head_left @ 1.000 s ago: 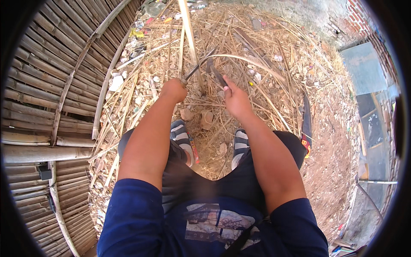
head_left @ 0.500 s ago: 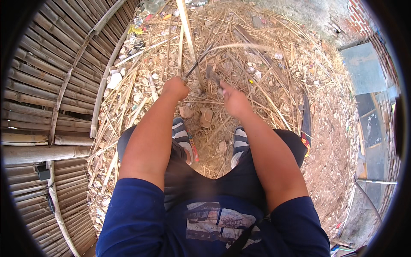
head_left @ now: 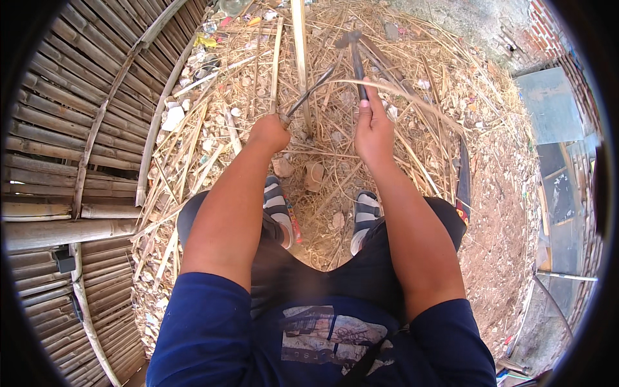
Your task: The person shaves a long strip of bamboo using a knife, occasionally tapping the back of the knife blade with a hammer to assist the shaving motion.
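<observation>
Left hand point(head_left: 269, 134), centre of frame: fingers curled into a fist around the grip end of a dark blade point(head_left: 311, 92), no gap showing. Right hand point(head_left: 375, 137), right of centre: fingers and thumb wrapped around the handle of a hammer point(head_left: 358, 64), head end up toward the top of the frame, hammer apart from the blade. Blade is narrow, dark metal, slanting up and right from the fist. Hammer has a dark head and a straight dark handle.

Pale flat wooden strip point(head_left: 298, 42) stands at upper centre, smooth, straight-edged; blade crosses it in view, contact can't be told. Thin curved strip point(head_left: 393, 90) arcs right from near the blade tip, part blurred. Second pale strip point(head_left: 277, 61) just left of the tall one, lower end at the left fist.

Ground point(head_left: 496, 271): brown earth at right, littered with dry straw, splinters and stones through the middle. Long dark tool point(head_left: 462, 174) with a red-yellow end lies right of the right knee. Striped footwear point(head_left: 366, 209) at frame centre. Left side: slatted bamboo wall point(head_left: 71, 122). Upper right: rough grey wall point(head_left: 445, 29), exposed bricks point(head_left: 543, 32), blue-grey panel point(head_left: 552, 106) below.
</observation>
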{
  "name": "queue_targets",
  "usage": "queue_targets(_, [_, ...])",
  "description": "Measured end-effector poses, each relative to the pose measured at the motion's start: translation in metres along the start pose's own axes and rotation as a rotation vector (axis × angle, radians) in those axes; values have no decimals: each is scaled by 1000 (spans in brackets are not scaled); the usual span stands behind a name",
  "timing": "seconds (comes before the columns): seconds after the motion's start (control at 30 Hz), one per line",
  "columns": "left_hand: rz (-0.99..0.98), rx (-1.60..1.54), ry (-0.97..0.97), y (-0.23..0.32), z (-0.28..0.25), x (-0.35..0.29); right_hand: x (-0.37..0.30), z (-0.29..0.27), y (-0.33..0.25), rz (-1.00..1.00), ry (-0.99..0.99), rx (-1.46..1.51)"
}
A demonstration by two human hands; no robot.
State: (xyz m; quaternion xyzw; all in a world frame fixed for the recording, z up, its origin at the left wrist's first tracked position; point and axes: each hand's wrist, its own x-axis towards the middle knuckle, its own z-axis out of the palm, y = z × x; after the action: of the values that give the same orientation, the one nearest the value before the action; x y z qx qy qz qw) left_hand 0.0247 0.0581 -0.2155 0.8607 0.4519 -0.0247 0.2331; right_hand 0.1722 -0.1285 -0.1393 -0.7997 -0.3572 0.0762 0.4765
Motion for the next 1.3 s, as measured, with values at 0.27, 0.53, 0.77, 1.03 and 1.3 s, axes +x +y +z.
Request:
queue_targets(0.27, [10,103,-16,-5,4,-1,-18,28,41,-36,-250,-185])
queue_targets(0.53, [-69,61,-76,6,-3,-9,-6,16,23,37,-219,-85])
queue_targets(0.77, [-39,63,-89,12,0,-3,-9,10,15,7,-100,18])
queue_targets(1.03, [-57,49,-96,-19,19,9,-15,26,31,127,-345,-160])
queue_targets(1.3, [-29,104,-125,4,7,22,19,7,11,124,-152,52])
